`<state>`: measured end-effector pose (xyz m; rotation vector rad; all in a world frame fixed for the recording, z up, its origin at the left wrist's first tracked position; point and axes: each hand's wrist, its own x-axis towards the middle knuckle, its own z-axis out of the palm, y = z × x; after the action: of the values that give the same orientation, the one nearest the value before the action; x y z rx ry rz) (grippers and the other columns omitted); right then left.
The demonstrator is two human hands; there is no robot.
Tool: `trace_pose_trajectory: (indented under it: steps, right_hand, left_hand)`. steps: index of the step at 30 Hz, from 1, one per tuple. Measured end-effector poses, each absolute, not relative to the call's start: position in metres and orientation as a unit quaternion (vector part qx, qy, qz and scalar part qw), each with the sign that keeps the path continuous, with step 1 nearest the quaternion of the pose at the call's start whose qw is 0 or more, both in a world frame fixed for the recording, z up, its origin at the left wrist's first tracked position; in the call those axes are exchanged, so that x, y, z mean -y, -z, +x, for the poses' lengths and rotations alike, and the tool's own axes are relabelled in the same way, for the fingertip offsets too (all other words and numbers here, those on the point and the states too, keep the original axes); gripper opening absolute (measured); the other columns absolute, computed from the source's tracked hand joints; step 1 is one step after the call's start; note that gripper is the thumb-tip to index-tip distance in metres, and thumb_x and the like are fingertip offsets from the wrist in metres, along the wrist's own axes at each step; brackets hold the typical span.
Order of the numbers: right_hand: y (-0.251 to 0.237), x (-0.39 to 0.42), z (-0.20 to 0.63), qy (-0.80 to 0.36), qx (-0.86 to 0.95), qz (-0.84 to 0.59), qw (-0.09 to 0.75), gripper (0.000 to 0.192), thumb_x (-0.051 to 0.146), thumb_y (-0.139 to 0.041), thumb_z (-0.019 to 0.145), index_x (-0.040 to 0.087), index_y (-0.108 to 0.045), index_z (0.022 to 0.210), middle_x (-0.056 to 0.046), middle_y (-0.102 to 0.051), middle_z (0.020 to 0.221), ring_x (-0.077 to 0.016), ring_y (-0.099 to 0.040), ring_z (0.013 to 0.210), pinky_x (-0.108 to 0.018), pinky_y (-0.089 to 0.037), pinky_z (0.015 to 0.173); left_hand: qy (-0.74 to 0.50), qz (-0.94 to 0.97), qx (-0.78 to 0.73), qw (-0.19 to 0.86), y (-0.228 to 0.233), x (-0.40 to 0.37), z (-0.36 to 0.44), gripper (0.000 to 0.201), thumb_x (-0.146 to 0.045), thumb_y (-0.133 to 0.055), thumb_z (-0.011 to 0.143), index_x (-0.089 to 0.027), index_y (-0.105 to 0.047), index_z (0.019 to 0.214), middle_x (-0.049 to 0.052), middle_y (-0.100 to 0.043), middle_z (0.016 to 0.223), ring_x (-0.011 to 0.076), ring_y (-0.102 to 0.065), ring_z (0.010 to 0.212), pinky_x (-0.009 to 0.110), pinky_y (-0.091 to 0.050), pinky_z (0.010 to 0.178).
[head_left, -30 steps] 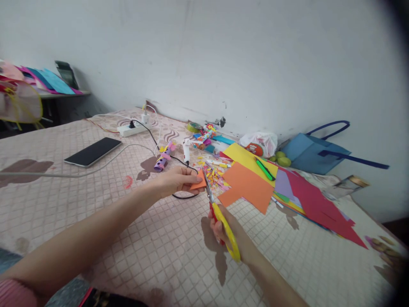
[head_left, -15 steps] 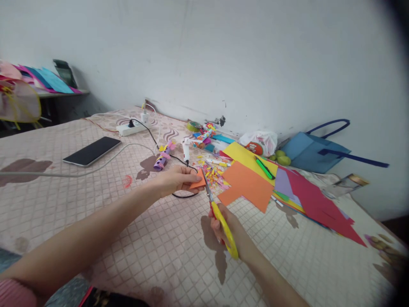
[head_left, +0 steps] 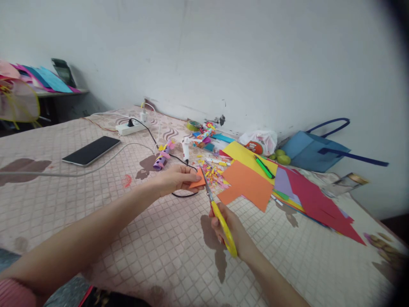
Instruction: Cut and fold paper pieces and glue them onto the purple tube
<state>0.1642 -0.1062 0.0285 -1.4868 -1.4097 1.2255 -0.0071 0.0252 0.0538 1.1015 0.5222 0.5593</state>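
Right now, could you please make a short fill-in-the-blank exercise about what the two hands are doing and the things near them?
1. The left hand holds a small piece of ____ paper.
2. The right hand grips scissors with ____ plastic handles.
3. The black smartphone lies flat on the checked pink cloth, to the ____ of the left hand.
4. The green marker pen rests on a large ____ paper sheet.

Missing words: orange; yellow; left; yellow
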Motion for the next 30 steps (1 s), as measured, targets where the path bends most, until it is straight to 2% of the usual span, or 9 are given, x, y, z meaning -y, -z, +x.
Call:
trace_pose_trajectory:
  steps: [7,10,13,16,22,25,30]
  right_hand:
    - [-0.02,0.104,0.166,-0.477,0.534,-0.58,0.39,0.024,0.041,-0.056,0.07,0.021,-0.042,0.071,0.007,-0.044,0.052,-0.0042,-0.033,0.034,-0.019,-0.025,0.034]
    - [-0.022,0.104,0.166,-0.479,0.533,-0.579,0.387,0.032,0.049,-0.057,0.068,0.021,-0.041,0.072,0.009,-0.039,0.049,-0.0045,-0.032,0.032,-0.019,-0.024,0.031]
    - [-0.026,0.106,0.166,-0.483,0.541,-0.575,0.378,0.043,0.063,-0.05,0.069,0.021,-0.04,0.075,0.01,-0.033,0.045,-0.0055,-0.029,0.03,-0.019,-0.022,0.029]
    - [-0.025,0.108,0.167,-0.472,0.566,-0.56,0.379,0.051,0.071,-0.042,0.071,0.021,-0.04,0.078,0.009,-0.036,0.049,-0.0057,-0.031,0.033,-0.019,-0.025,0.031]
    - [-0.016,0.106,0.169,-0.485,0.568,-0.528,0.404,0.055,0.074,-0.039,0.072,0.02,-0.042,0.082,0.008,-0.039,0.05,-0.0057,-0.033,0.034,-0.019,-0.027,0.034]
    - [-0.016,0.103,0.171,-0.493,0.538,-0.521,0.443,0.051,0.07,-0.043,0.074,0.02,-0.043,0.081,0.008,-0.04,0.047,-0.0065,-0.035,0.035,-0.019,-0.027,0.034]
    - [-0.015,0.097,0.175,-0.441,0.487,-0.538,0.529,0.033,0.045,-0.066,0.072,0.02,-0.048,0.084,0.006,-0.05,0.057,-0.007,-0.043,0.042,-0.019,-0.034,0.039]
  left_hand:
    - [-0.262,0.507,-0.247,0.783,-0.054,-0.025,-0.007,0.018,-0.023,-0.073,0.068,-0.009,-0.062,0.071,0.008,-0.069,0.076,0.0139,-0.067,0.073,0.022,-0.053,0.069]
    - [-0.261,0.504,-0.242,0.787,-0.053,-0.025,-0.007,0.019,-0.024,-0.073,0.067,-0.009,-0.061,0.071,0.007,-0.069,0.076,0.0138,-0.067,0.073,0.022,-0.053,0.069]
    - [-0.261,0.499,-0.236,0.792,-0.052,-0.025,-0.007,0.02,-0.023,-0.074,0.067,-0.009,-0.06,0.069,0.007,-0.069,0.077,0.0142,-0.067,0.073,0.023,-0.054,0.07]
    - [-0.26,0.495,-0.238,0.794,-0.051,-0.025,-0.007,0.021,-0.023,-0.074,0.066,-0.01,-0.059,0.068,0.007,-0.069,0.077,0.0144,-0.067,0.073,0.023,-0.054,0.07]
    - [-0.265,0.505,-0.234,0.787,-0.05,-0.025,-0.006,0.018,-0.023,-0.071,0.07,-0.009,-0.061,0.073,0.007,-0.068,0.078,0.0118,-0.065,0.073,0.023,-0.051,0.073]
    - [-0.274,0.493,-0.244,0.789,-0.049,-0.02,-0.002,0.02,-0.024,-0.072,0.068,-0.009,-0.059,0.07,0.006,-0.067,0.075,0.0108,-0.064,0.071,0.022,-0.05,0.071]
    - [-0.259,0.489,-0.278,0.785,-0.039,0.001,0.013,0.025,-0.026,-0.075,0.063,-0.011,-0.055,0.063,0.002,-0.064,0.069,0.0081,-0.059,0.063,0.023,-0.048,0.066]
